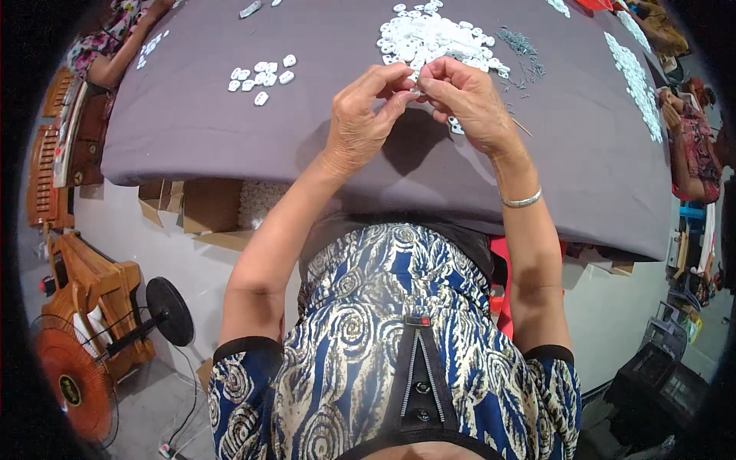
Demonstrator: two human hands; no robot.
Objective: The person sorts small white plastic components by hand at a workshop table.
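- Grey-clothed desk (222, 146) before me: a white pile (433, 38) of small pieces lies toward its far side, loose grey slivers (519, 43) beside it on the right.
- My left hand (362, 115) and right hand (477, 103) pinch one small white piece (415, 77) between them at the pile's near edge; my fingers hide most of it.
- I judge it best to steady the piece with the left, keep the right fingertips light and square to it, and work low over the desk so nothing dropped rolls far.
- Below the desk's edge, on my left, an open cardboard box (208, 204) holds many white bits (257, 199); I cannot tell how deep they go.
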